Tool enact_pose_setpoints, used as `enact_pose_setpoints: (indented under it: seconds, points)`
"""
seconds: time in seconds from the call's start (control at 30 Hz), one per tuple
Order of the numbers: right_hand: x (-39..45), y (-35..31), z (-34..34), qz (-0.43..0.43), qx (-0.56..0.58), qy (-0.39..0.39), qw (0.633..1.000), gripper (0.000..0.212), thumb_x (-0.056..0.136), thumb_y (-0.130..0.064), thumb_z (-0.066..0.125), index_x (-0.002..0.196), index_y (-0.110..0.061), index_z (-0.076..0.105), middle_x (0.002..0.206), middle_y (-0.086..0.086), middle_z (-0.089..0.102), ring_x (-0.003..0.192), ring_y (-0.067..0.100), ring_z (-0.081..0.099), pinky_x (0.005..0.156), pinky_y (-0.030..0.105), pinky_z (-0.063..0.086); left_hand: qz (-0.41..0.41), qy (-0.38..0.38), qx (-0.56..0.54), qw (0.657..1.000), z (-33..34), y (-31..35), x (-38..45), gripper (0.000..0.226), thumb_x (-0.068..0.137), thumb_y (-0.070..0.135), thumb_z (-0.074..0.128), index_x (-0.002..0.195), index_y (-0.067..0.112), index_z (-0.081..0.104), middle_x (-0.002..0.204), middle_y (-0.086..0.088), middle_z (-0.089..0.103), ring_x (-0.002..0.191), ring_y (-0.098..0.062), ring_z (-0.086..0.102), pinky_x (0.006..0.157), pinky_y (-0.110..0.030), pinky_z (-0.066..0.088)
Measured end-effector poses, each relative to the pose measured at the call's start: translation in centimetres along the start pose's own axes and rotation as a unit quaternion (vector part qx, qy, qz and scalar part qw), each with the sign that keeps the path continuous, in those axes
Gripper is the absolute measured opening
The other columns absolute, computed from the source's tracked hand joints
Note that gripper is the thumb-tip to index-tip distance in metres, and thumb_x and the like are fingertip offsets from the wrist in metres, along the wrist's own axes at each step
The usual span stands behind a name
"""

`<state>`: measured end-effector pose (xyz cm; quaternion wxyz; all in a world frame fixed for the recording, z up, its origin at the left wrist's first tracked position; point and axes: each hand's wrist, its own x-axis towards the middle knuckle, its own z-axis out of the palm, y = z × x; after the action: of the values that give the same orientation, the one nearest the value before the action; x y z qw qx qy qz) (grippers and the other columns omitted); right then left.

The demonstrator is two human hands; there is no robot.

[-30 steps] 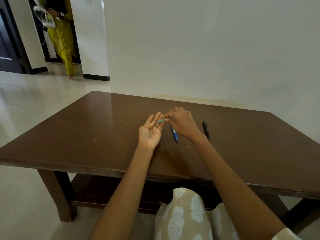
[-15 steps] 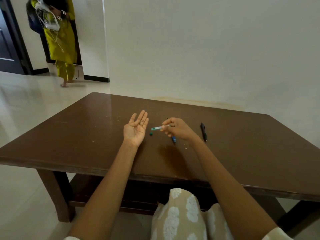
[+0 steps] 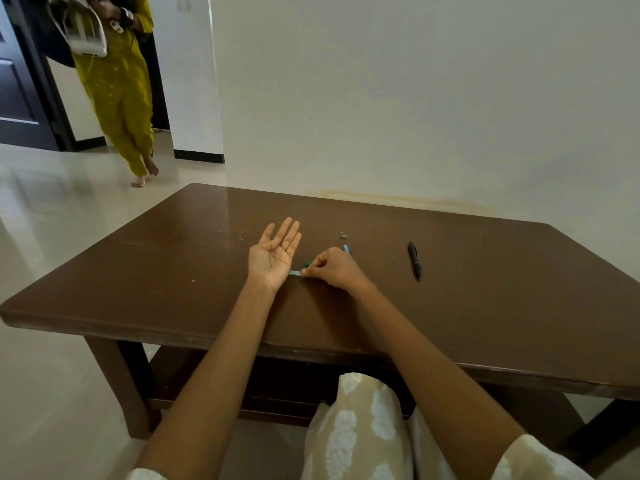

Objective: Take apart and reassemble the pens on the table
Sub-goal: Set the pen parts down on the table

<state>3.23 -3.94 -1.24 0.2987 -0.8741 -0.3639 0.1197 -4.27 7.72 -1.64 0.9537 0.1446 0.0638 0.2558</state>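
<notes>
Pinching the thin pale-green pen barrel (image 3: pixel 295 273), the right hand (image 3: pixel 334 268) has brought it down by the heel of the left hand (image 3: pixel 275 252), which lies spread, palm up, on the brown wooden table (image 3: pixel 485 306). A small green piece (image 3: pixel 307 263), probably its cap, now lies loose: disassembly is underway.

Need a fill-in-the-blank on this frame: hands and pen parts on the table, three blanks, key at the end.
1. The left hand lies on the brown wooden table with its palm facing ____.
2. The right hand pinches a thin teal pen part with its ____ curled.
3. The black pen lies on the ____ side of the right hand, untouched.

Missing words: up; fingers; right
</notes>
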Motion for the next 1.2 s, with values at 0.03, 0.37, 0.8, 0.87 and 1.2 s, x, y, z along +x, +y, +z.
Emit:
enact_pose_setpoints:
  seconds: [0.03, 0.37, 0.8, 0.87, 1.2]
  points:
    - [0.1, -0.1, 0.0, 0.001, -0.007, -0.003, 1.000, 0.028, 0.086, -0.032, 0.064, 0.101, -0.009, 0.069, 0.095, 0.006, 0.069, 0.088, 0.016, 0.064, 0.082, 0.029, 0.050, -0.001, -0.003, 0.005, 1.000, 0.0, 0.0, 0.0, 0.059, 0.093, -0.011, 0.022, 0.148, 0.012, 0.020, 0.140, -0.023, 0.044, 0.128, -0.037, 0.044, 0.104, -0.044, 0.038]
    - [-0.4, -1.0, -1.2, -0.144, 0.002, 0.205, 0.968, 0.015, 0.089, -0.017, 0.060, 0.102, -0.013, 0.066, 0.099, 0.003, 0.065, 0.084, 0.009, 0.058, 0.074, 0.018, 0.044, -0.016, -0.036, 0.108, 0.993, 0.2, -0.5, -0.1, 0.056, 0.095, -0.006, 0.021, 0.148, 0.013, 0.018, 0.140, -0.022, 0.044, 0.119, -0.034, 0.053, 0.097, -0.042, 0.045]
    - [-1.6, -1.5, -2.4, -0.231, -0.287, 0.246, 0.896, 0.019, 0.089, -0.037, 0.057, 0.099, -0.028, 0.070, 0.092, -0.005, 0.062, 0.087, 0.011, 0.052, 0.056, 0.024, 0.035, -0.050, -0.072, 0.307, 0.948, 1.1, -1.2, -1.0, 0.059, 0.094, -0.006, 0.030, 0.148, 0.015, 0.022, 0.122, -0.013, 0.056, 0.086, -0.016, 0.059, 0.080, -0.030, 0.051]
    - [-2.0, -1.5, -2.7, -0.226, -0.277, 0.243, 0.902, 0.018, 0.088, -0.037, 0.057, 0.095, -0.027, 0.070, 0.090, -0.006, 0.062, 0.087, 0.011, 0.051, 0.055, 0.024, 0.037, -0.059, -0.074, 0.335, 0.938, 1.9, -1.3, -1.5, 0.058, 0.094, -0.006, 0.029, 0.148, 0.015, 0.022, 0.118, -0.014, 0.057, 0.081, -0.015, 0.058, 0.073, -0.027, 0.053]
    - [-4.2, -0.6, -4.2, -0.195, -0.222, 0.197, 0.935, 0.013, 0.080, -0.032, 0.061, 0.074, -0.021, 0.062, 0.074, -0.011, 0.049, 0.077, 0.009, 0.051, 0.058, 0.028, 0.042, -0.117, -0.089, 0.377, 0.914, 3.8, -2.9, -3.7, 0.061, 0.092, -0.011, 0.023, 0.149, 0.014, 0.019, 0.094, -0.011, 0.051, 0.073, -0.014, 0.052, 0.061, -0.023, 0.051]
